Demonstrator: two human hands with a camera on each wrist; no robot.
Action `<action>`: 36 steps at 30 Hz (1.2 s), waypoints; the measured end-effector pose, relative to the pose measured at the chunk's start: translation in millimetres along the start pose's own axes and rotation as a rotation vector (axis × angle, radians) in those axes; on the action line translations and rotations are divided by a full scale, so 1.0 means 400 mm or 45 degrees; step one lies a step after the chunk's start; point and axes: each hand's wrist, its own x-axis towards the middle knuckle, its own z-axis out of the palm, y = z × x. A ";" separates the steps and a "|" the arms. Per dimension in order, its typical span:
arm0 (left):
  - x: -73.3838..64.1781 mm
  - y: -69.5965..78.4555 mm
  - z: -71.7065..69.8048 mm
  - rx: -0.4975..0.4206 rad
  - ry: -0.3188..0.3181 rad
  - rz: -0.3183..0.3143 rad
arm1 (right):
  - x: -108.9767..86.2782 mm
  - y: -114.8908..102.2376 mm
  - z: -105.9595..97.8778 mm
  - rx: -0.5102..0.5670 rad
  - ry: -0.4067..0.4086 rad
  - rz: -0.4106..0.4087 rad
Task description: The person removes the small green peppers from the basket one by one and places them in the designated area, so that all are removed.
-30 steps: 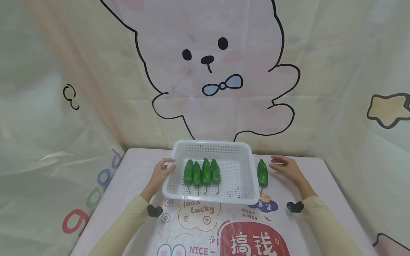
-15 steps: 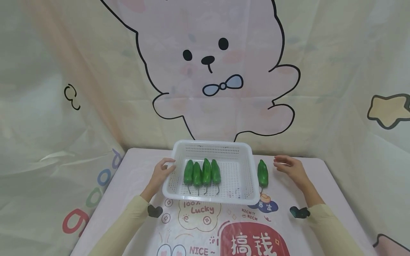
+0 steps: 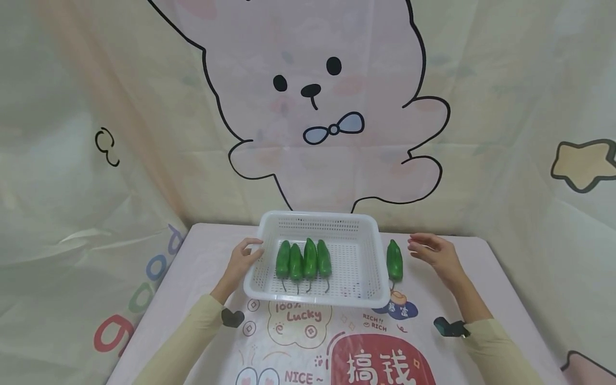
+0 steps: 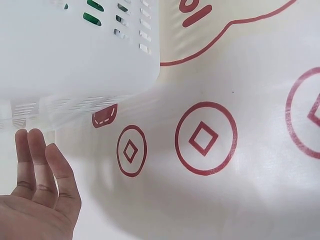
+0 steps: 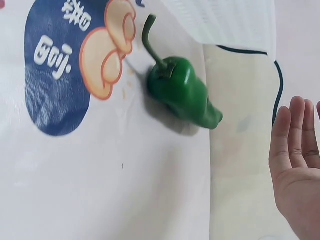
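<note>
In the head view, a white perforated plastic basket holds several green chili peppers lying side by side, stems toward the front. My left hand is at the basket's left rim, fingertips overlapping it. The left wrist view shows its fingers loosely extended beside the basket's wall. Just outside the basket's right side lies another green chili pepper on the tablecloth. To its right, my right hand hovers with relaxed fingers and holds nothing; the pepper lies apart from it in the right wrist view.
A white printed tablecloth covers the table, with red lettering and drawings toward the front. Behind the table hangs a curtain with a cartoon bear, and more sheeting closes off both sides.
My right hand has drawn slightly away to the right from the loose pepper, then shifted a little back toward it. The left hand, basket and peppers have stayed in place.
</note>
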 end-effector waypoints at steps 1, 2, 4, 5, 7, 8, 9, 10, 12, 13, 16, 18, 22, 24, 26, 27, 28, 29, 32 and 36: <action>-0.007 0.012 0.000 0.003 -0.006 -0.001 | -0.001 -0.003 0.003 0.005 -0.002 -0.006; -0.013 0.024 0.001 0.010 -0.010 -0.002 | -0.002 -0.007 0.008 0.009 -0.001 -0.011; -0.022 0.037 0.003 0.015 -0.012 -0.001 | -0.004 -0.014 0.015 0.007 0.000 -0.019; -0.025 0.041 0.004 0.015 -0.011 -0.001 | -0.005 -0.017 0.019 0.004 0.001 -0.021; -0.025 0.041 0.005 0.015 -0.007 0.008 | -0.007 -0.025 0.025 -0.006 0.003 -0.031; -0.025 0.039 0.006 0.020 -0.001 0.010 | -0.007 -0.029 0.029 -0.007 0.000 -0.035; -0.023 0.037 0.006 0.021 0.002 0.013 | -0.007 -0.033 0.032 -0.006 -0.004 -0.040; -0.022 0.036 0.006 0.024 0.005 0.016 | -0.006 -0.038 0.035 0.001 -0.011 -0.047; -0.020 0.036 0.007 0.032 0.014 0.017 | -0.003 -0.048 0.042 0.013 -0.025 -0.062; -0.020 0.035 0.007 0.032 0.016 0.015 | -0.002 -0.053 0.046 0.016 -0.032 -0.068; -0.019 0.034 0.007 0.032 0.012 0.008 | 0.006 -0.070 0.059 0.022 -0.057 -0.088; -0.019 0.033 0.006 0.031 0.008 0.007 | 0.011 -0.081 0.068 0.027 -0.063 -0.086; -0.020 0.033 0.005 0.035 0.004 0.015 | 0.024 -0.101 0.087 0.051 -0.068 -0.075; -0.020 0.033 0.004 0.039 0.005 0.018 | 0.030 -0.107 0.096 0.068 -0.068 -0.077; -0.021 0.033 0.004 0.041 0.008 0.022 | 0.036 -0.112 0.106 0.089 -0.062 -0.082; -0.020 0.033 0.004 0.040 0.009 0.024 | 0.039 -0.114 0.112 0.093 -0.062 -0.085; -0.020 0.034 0.005 0.037 0.012 0.024 | 0.042 -0.115 0.118 0.097 -0.064 -0.088; -0.021 0.034 0.005 0.035 0.015 0.024 | 0.045 -0.116 0.124 0.096 -0.066 -0.092; -0.022 0.037 0.006 0.035 0.018 0.023 | 0.053 -0.120 0.142 0.090 -0.079 -0.107; -0.026 0.043 0.009 0.048 0.028 0.010 | 0.062 -0.129 0.164 0.100 -0.103 -0.121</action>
